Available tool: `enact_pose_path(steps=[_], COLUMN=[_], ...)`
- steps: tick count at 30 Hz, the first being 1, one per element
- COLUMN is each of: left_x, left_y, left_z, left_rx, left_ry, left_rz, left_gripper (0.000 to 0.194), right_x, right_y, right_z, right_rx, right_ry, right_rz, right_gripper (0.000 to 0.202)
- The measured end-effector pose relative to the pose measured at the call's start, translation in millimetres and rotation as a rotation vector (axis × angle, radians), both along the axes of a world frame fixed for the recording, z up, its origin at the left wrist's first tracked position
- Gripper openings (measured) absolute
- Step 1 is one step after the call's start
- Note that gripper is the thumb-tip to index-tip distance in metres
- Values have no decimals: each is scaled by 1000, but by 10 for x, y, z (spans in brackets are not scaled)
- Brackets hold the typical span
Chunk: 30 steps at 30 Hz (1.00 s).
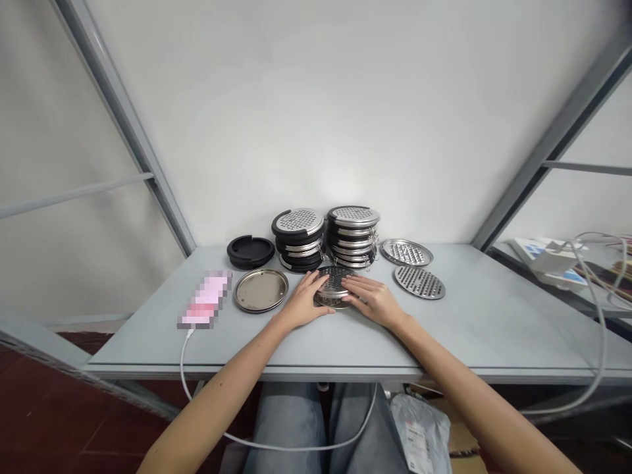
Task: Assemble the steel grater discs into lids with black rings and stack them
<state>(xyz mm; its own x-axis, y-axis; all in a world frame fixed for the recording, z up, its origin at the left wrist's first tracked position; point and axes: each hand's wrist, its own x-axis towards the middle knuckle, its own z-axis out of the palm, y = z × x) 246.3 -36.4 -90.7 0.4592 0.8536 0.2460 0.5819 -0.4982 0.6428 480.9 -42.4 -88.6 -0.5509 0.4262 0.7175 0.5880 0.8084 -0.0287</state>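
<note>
A round metal grater disc (332, 280) sits in front of me on the table, over a shallow metal dish (336, 303). My left hand (307, 299) grips its left side, fingers on the top face and thumb along the near edge. From the right, my right hand (375, 299) holds it with fingertips laid on the rim and thumb close to the near edge. A flat metal dish (261, 290) lies left of my left hand. To the right lie a perforated grater plate (419, 282) and a second metal grater disc (407, 253).
Behind my hands stand two stacks of assembled round graters, a left stack (299, 240) and a right stack (353, 237) with wire clips. A black ring-shaped base (251, 253) sits at the left, near a phone (206, 299) with a white cable (182, 368) hanging over the table edge.
</note>
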Motion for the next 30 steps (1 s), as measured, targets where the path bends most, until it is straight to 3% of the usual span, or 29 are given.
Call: enact_pose_path(steps=[7, 8, 11, 13, 19, 24, 30], left_x=[10, 18, 45, 59, 62, 60, 62], left_y=[-31, -29, -9, 9, 59, 92, 91], left_z=[23, 26, 45, 61, 49, 11, 6], left_rx=[66, 88, 168, 204, 246, 239, 219], left_ry=[-43, -82, -222, -284, -342, -373, -374], left_rz=[-23, -18, 23, 27, 42, 57, 66], left_gripper=[104, 98, 55, 39, 29, 29, 30], right_x=[2, 15, 65, 97, 125, 143, 281], right_y=[-1, 1, 11, 20, 39, 75, 180], right_z=[24, 24, 24, 23, 34, 38, -64], right_rx=[-55, -74, -155, -198, -222, -130, -102], right_ry=[106, 141, 280, 365, 437, 412, 423], right_rz=[-9, -19, -81, -122, -137, -178, -284], right_gripper=[28, 27, 27, 25, 25, 33, 20])
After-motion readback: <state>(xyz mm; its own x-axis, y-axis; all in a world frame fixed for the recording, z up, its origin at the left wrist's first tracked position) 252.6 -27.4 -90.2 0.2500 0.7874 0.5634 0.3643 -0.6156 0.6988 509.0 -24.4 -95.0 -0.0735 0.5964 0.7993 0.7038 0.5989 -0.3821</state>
